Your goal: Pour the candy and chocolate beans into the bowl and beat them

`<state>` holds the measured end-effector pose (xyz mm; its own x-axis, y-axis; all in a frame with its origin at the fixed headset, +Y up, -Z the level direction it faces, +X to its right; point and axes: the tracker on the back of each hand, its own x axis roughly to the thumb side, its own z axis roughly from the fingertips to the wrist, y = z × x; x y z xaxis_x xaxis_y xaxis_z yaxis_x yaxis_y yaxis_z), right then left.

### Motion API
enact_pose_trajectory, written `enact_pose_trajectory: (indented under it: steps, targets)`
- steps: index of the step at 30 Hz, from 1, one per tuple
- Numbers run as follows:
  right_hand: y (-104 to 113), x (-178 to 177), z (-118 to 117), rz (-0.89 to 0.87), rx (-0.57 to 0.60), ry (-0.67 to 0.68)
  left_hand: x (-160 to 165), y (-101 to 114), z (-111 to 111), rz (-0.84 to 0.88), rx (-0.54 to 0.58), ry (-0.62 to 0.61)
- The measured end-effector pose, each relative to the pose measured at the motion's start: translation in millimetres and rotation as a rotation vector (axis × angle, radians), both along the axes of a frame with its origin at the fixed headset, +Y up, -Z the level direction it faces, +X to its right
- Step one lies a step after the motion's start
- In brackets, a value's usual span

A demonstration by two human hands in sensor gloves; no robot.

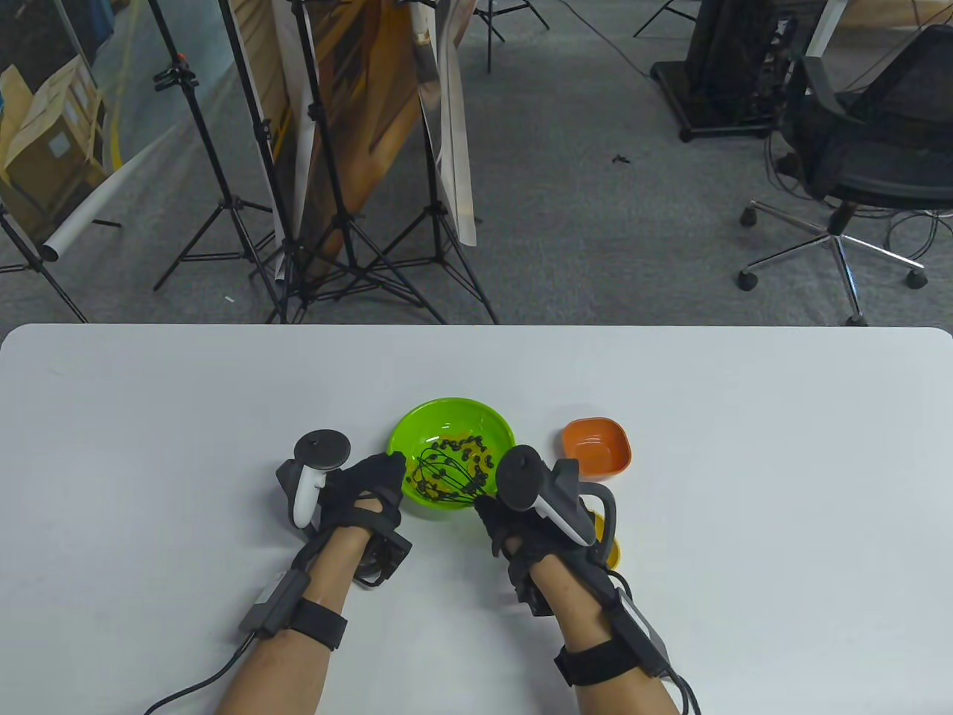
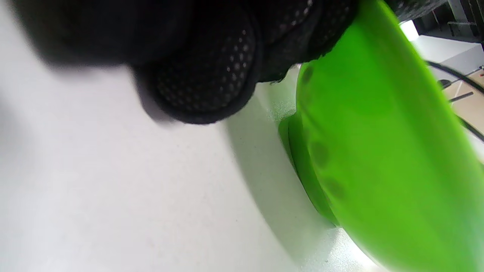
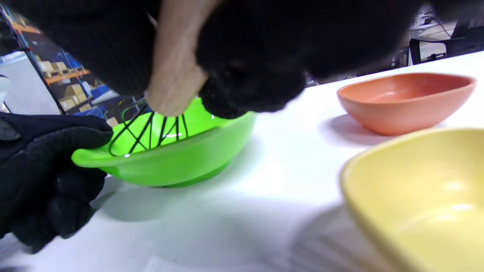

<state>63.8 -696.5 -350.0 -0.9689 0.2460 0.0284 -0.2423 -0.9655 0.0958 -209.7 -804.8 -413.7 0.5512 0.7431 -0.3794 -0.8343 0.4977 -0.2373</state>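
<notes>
Your left hand (image 1: 365, 488) is against the near-left rim of the green bowl (image 1: 435, 417), fingers curled round the edge; the right wrist view shows your thumb over the lip and the other gloved fingers (image 3: 49, 211) under it, so you are gripping the bowl where it stands on the white table (image 1: 149, 447). From your left wrist camera the bowl's outer wall (image 2: 378, 151) fills the space just right of your fingertip (image 2: 204, 83), its foot resting on the tabletop. Your right hand (image 1: 514, 525) is at the bowl's near-right side, closed around the handle of a black wire whisk (image 1: 447, 477); the handle itself is hidden inside your fist, but the wire loops (image 3: 151, 132) come out below your fingers and dip into the bowl. Just ahead of that hand, inside the bowl, the dark chocolate beans (image 1: 461, 447) lie mixed with orange-yellow candy (image 1: 447, 493) around the whisk wires. Beyond your right hand and to its right an orange bowl (image 1: 595, 447) sits apart from the green one. Directly under your right wrist a yellow bowl (image 3: 423, 189) sits on the table, mostly covered by your tracker in the table view; what it holds cannot be told. Both bowls sit upright.
</notes>
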Motion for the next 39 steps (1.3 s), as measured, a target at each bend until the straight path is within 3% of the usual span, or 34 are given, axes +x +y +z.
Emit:
enact_pose_trajectory:
  steps: [9, 13, 19, 27, 33, 39]
  targets:
    - [17.0, 11.5, 0.6, 0.168, 0.059, -0.081, 2.2, 0.5, 0.0, -0.009, 0.006, -0.013]
    - [8.7, 13.4, -6.4, 0.186, 0.092, -0.148, 3.0, 0.5, -0.4, -0.005, 0.007, -0.017]
    - [-10.2, 11.8, -17.8, 0.068, 0.08, -0.18, 2.2, -0.1, -0.9, 0.011, -0.003, -0.018]
    - [-26.9, -6.3, -14.8, -0.044, 0.049, -0.107, 1.1, -1.2, -2.1, 0.025, -0.007, -0.028]
    - [-11.4, -3.6, -3.9, -0.042, -0.014, -0.024, 0.1, -1.9, -2.6, 0.028, -0.01, -0.022]
    - [8.2, 3.8, 4.9, 0.085, 0.011, -0.019, 0.1, -2.5, -3.5, 0.028, -0.011, -0.024]
